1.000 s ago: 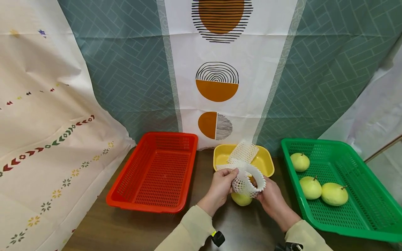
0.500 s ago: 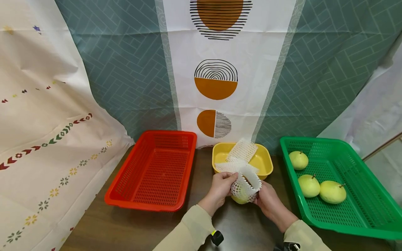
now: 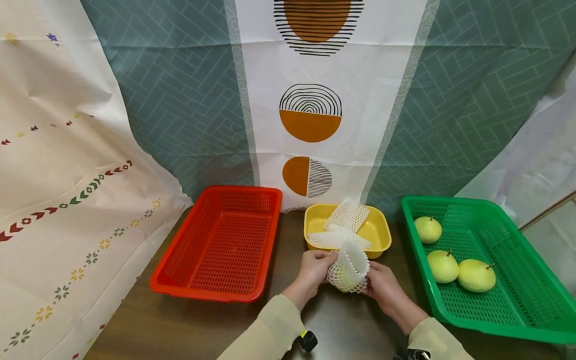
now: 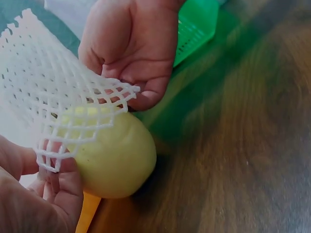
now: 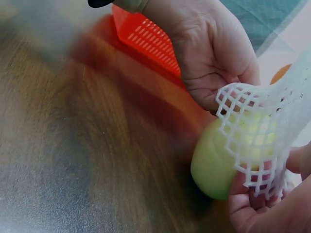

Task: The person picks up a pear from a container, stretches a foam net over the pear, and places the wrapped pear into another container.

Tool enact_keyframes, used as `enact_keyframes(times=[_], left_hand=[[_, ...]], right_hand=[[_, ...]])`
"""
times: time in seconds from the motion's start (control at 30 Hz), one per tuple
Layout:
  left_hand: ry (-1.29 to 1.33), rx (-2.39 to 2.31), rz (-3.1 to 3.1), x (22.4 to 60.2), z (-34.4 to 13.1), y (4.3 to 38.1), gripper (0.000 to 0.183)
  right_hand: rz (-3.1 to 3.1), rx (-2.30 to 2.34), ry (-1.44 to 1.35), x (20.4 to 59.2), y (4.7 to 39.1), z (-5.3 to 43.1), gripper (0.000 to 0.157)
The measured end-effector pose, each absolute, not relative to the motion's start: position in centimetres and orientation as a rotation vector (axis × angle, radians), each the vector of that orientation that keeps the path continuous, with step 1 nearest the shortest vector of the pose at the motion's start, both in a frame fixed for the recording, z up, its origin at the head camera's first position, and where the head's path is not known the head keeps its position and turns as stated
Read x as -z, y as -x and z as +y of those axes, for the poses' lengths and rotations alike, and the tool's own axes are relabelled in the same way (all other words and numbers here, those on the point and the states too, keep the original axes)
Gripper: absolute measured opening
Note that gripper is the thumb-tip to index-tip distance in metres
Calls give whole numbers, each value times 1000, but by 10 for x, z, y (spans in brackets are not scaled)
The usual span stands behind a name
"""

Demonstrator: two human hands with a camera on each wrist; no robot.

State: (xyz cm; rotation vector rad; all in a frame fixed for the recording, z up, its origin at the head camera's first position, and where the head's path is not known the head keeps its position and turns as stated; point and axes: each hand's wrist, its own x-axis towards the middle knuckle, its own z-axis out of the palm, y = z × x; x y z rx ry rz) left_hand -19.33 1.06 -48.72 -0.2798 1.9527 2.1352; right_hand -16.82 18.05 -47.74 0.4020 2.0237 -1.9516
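A white foam net sleeve (image 3: 352, 261) is stretched over the upper part of a yellow-green pear (image 4: 129, 158) on the table. My left hand (image 3: 311, 272) pinches the sleeve's lower edge on the left side, thumb against fingers. On the opposite side my right hand (image 3: 386, 287) pinches the same edge. In the right wrist view the mesh (image 5: 252, 141) drapes over the pear's top, while its rounded lower part is bare. The sleeve's other end stands up loosely above the fruit.
Behind the hands, a yellow tray (image 3: 382, 235) holds more foam net sleeves (image 3: 348, 215). A red basket (image 3: 225, 255) stands on the left. On the right, a green basket (image 3: 508, 300) contains three pears (image 3: 477, 275). Patterned cloths hang behind the wooden table (image 3: 180, 325).
Both hands have brought the sleeve down over the pear, so the mesh now covers more of it. Its open ring has narrowed and tipped upright. The baskets stay put.
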Motion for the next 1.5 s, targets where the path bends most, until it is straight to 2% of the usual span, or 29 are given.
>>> enact_keyframes(times=[0.2,0.47,0.87,1.13,1.23,1.4,1.5], left_hand=[[255,-2051,2093,489,8,190,25],[244,-1997,2206,497,7,193,13],[275,-1947,2215,506,4,196,15],[182,-1983,2132,501,-1,197,24],[110,-1909,2246,492,-6,196,22],[-23,-1741,2480,475,-14,193,15],[-152,-1733,2468,469,-17,190,24]], right_hand=[[2064,1924,-423,482,166,181,29],[2077,1872,-457,484,167,182,28],[2079,1889,-432,497,167,184,20],[2101,1819,-367,490,166,191,35],[2233,1761,-323,483,167,194,36],[2493,1614,-95,473,169,199,41],[2561,1539,71,467,171,203,50]])
